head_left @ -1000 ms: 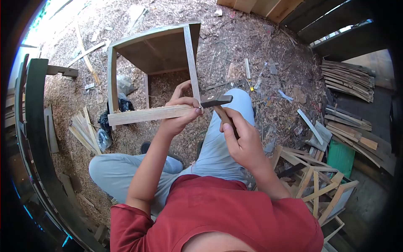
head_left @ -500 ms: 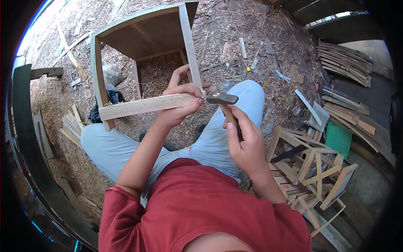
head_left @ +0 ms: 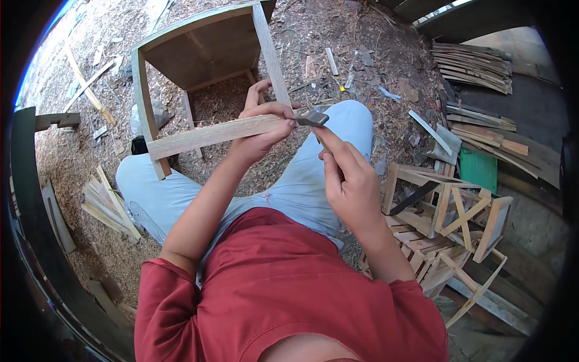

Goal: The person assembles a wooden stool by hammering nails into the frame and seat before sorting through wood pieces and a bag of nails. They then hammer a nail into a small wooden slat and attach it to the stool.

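A wooden stool-like frame (head_left: 268,54) with a broad panel (head_left: 202,54) stands tilted between my knees. Across its near side runs a pale wooden rail (head_left: 205,136), and my left hand (head_left: 265,130) is wrapped round the rail's right end, where it meets a leg. The thumb and fingertips press together at that corner. My right hand (head_left: 350,178) grips a hammer (head_left: 313,118) by its wooden handle. The hammer's metal head is right at the corner joint, close to my left fingertips.
Small wooden frames (head_left: 452,211) are heaped at the right, beside a green sheet (head_left: 479,169). Stacked boards (head_left: 473,66) lie behind them. Wood strips (head_left: 108,202) lie by my left knee, and shavings and scraps cover the ground.
The hammer head has swung slightly up and tilted, now against the corner by my left fingers. The whole view has shifted a little; my left hand keeps its hold on the rail.
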The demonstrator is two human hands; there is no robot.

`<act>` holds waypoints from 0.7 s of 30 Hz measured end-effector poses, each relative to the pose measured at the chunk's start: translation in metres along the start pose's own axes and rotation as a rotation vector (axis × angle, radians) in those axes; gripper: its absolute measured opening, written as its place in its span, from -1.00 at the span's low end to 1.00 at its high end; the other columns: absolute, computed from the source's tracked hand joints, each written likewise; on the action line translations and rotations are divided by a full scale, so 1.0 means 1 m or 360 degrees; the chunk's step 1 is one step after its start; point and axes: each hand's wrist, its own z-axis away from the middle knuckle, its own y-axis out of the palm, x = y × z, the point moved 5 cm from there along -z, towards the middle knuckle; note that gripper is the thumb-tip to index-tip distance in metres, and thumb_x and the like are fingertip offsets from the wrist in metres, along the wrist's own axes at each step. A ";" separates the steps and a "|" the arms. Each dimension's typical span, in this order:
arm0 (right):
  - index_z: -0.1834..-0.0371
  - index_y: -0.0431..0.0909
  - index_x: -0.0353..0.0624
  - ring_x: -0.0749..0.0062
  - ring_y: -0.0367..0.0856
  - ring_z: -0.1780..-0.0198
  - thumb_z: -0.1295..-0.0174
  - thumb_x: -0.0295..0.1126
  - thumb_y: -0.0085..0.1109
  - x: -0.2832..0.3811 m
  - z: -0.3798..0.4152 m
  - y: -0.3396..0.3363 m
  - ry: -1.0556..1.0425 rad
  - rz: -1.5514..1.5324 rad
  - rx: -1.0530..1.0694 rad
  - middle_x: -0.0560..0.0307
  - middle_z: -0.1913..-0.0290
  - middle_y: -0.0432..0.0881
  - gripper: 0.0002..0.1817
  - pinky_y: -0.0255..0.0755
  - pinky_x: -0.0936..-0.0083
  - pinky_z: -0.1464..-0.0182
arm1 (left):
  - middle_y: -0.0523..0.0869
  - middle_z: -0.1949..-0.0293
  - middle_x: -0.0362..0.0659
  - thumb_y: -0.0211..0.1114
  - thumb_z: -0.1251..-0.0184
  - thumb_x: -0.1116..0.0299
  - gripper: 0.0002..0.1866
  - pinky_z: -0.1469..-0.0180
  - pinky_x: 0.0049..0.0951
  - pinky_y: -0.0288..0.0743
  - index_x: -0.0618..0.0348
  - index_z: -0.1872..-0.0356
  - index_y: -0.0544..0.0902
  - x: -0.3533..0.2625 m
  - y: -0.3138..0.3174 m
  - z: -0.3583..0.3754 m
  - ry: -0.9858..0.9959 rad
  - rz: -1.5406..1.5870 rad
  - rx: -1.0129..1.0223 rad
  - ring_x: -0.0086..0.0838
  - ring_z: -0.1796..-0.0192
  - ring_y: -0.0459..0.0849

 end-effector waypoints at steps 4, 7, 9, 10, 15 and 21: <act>-0.58 0.58 0.11 0.10 0.72 0.34 -0.41 -0.67 0.21 0.002 0.003 0.004 -0.0022 -0.0018 -0.0117 0.01 0.25 0.68 -0.33 0.58 0.18 0.25 | 0.26 -0.58 0.06 0.59 -0.37 0.41 -0.88 -0.41 -0.16 0.72 0.19 0.17 0.86 -0.001 0.001 0.000 -0.0039 0.0016 -0.0009 -0.13 -0.33 0.82; -0.58 0.58 0.11 0.13 0.69 0.37 -0.42 -0.67 0.20 0.003 0.001 0.002 -0.0065 -0.0009 -0.0150 0.01 0.26 0.67 -0.33 0.56 0.18 0.27 | 0.28 -0.57 0.06 0.59 -0.37 0.42 -0.88 -0.40 -0.15 0.72 0.18 0.16 0.86 0.001 0.002 0.001 -0.0040 0.0008 -0.0021 -0.12 -0.33 0.82; -0.59 0.58 0.11 0.14 0.68 0.38 -0.43 -0.68 0.20 0.008 0.001 -0.002 -0.0095 -0.0028 -0.0181 0.01 0.26 0.66 -0.33 0.56 0.19 0.28 | 0.28 -0.57 0.07 0.58 -0.37 0.42 -0.88 -0.40 -0.14 0.73 0.18 0.15 0.86 0.001 0.000 0.001 -0.0043 -0.0009 -0.0039 -0.12 -0.33 0.82; -0.57 0.60 0.05 0.25 0.72 0.29 -0.48 -0.67 0.18 0.012 0.004 -0.008 -0.0044 -0.0069 -0.0224 -0.01 0.14 0.74 -0.38 0.60 0.30 0.19 | 0.28 -0.57 0.08 0.59 -0.37 0.42 -0.88 -0.39 -0.14 0.73 0.17 0.15 0.86 -0.002 -0.001 0.001 -0.0008 -0.0079 -0.0034 -0.12 -0.32 0.83; -0.54 0.62 -0.08 0.41 0.76 0.19 -0.55 -0.65 0.16 0.002 0.000 -0.002 0.0097 0.0120 0.0118 0.00 0.03 0.81 -0.47 0.62 0.43 0.13 | 0.30 -0.56 0.09 0.60 -0.37 0.41 -0.88 -0.39 -0.17 0.74 0.15 0.14 0.87 0.000 0.002 0.001 0.0007 -0.0009 -0.0016 -0.16 -0.32 0.83; -0.51 0.64 -0.06 0.38 0.76 0.21 -0.53 -0.65 0.17 0.007 0.007 -0.012 -0.0100 -0.0243 -0.0318 0.01 0.06 0.80 -0.49 0.61 0.41 0.11 | 0.30 -0.56 0.09 0.58 -0.39 0.42 -0.88 -0.39 -0.17 0.74 0.16 0.13 0.86 -0.009 0.001 0.002 -0.0001 -0.0132 -0.0012 -0.17 -0.34 0.81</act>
